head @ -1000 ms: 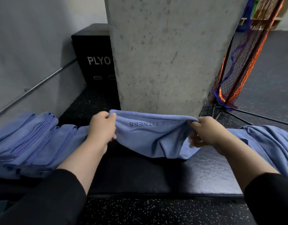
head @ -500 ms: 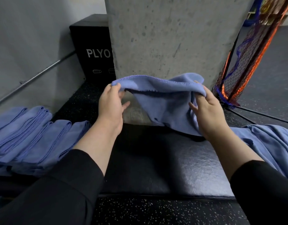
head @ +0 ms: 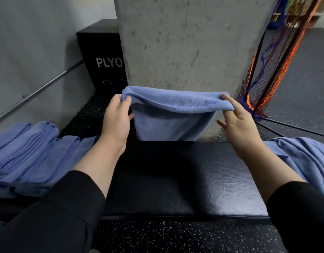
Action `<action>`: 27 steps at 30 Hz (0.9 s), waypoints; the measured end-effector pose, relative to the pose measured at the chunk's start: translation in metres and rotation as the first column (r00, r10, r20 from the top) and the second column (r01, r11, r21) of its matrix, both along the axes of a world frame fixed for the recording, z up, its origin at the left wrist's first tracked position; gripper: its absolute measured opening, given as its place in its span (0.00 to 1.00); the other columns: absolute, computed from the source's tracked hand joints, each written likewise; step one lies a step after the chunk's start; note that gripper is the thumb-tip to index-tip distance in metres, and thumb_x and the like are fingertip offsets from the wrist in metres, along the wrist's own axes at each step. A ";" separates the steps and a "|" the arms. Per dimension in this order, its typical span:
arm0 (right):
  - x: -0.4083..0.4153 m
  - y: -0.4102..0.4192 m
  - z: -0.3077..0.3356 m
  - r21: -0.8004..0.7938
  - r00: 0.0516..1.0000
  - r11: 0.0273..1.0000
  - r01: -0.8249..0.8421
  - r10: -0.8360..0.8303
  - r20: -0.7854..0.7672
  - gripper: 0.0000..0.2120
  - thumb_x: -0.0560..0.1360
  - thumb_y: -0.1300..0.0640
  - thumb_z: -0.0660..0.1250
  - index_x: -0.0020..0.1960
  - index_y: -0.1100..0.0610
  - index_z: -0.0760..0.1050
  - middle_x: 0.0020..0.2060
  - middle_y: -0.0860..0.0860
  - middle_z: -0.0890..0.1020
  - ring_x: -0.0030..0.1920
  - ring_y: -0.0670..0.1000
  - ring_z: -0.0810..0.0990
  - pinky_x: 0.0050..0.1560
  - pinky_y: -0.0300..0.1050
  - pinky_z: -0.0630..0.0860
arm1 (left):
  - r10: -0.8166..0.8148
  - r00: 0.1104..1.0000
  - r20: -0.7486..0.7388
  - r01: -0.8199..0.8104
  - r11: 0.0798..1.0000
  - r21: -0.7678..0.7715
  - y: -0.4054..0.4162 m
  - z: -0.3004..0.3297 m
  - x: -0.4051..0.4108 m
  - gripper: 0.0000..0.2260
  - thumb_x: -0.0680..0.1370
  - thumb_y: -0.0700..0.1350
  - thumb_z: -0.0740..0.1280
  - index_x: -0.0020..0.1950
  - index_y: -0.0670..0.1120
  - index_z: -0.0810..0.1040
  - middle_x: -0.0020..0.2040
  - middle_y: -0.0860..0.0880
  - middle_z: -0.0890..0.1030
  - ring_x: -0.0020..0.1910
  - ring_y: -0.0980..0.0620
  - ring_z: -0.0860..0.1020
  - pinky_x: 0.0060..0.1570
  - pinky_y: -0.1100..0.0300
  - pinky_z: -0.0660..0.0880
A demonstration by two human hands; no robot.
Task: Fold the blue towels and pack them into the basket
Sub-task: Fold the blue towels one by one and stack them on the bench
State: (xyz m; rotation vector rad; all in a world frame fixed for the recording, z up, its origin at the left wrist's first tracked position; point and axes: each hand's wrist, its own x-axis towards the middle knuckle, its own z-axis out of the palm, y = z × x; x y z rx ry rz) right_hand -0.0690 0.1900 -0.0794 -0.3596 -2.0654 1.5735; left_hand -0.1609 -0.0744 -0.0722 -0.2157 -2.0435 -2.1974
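Now your left hand [head: 116, 119] and right hand [head: 237, 119] have pulled the blue towel [head: 173, 115] taut at centre frame, fingers pinching its top corners; it hangs doubled, ready to lay on the bench [head: 175, 179].

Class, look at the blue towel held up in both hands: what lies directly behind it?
Behind the held towel stands the grey concrete pillar. The towel covers part of the pillar's foot, so that part cannot be seen.
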 end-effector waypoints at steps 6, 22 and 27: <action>0.001 0.017 -0.012 0.310 0.978 0.947 0.083 -0.137 0.156 0.11 0.79 0.53 0.63 0.45 0.60 0.77 0.31 0.57 0.73 0.32 0.50 0.67 0.32 0.49 0.66 | 0.172 0.985 0.009 -0.153 0.895 -0.419 -0.010 -0.019 -0.010 0.14 0.83 0.50 0.60 0.47 0.40 0.75 0.44 0.45 0.81 0.45 0.46 0.79 0.49 0.43 0.78; 0.084 0.029 -0.066 0.625 0.799 0.564 -0.539 0.110 0.591 0.10 0.70 0.59 0.73 0.42 0.51 0.72 0.33 0.48 0.78 0.36 0.51 0.75 0.41 0.49 0.71 | -0.234 0.970 0.061 0.188 0.571 -0.799 -0.057 -0.045 0.037 0.09 0.82 0.45 0.65 0.42 0.47 0.79 0.30 0.53 0.72 0.28 0.56 0.66 0.33 0.57 0.65; 0.112 0.019 -0.086 0.597 0.747 0.506 -0.622 0.156 0.646 0.18 0.72 0.59 0.71 0.61 0.49 0.79 0.53 0.40 0.81 0.52 0.44 0.79 0.48 0.31 0.66 | -0.396 0.896 0.202 0.304 0.215 -0.928 -0.076 -0.068 0.065 0.07 0.81 0.45 0.65 0.43 0.49 0.79 0.34 0.54 0.78 0.34 0.61 0.74 0.34 0.69 0.67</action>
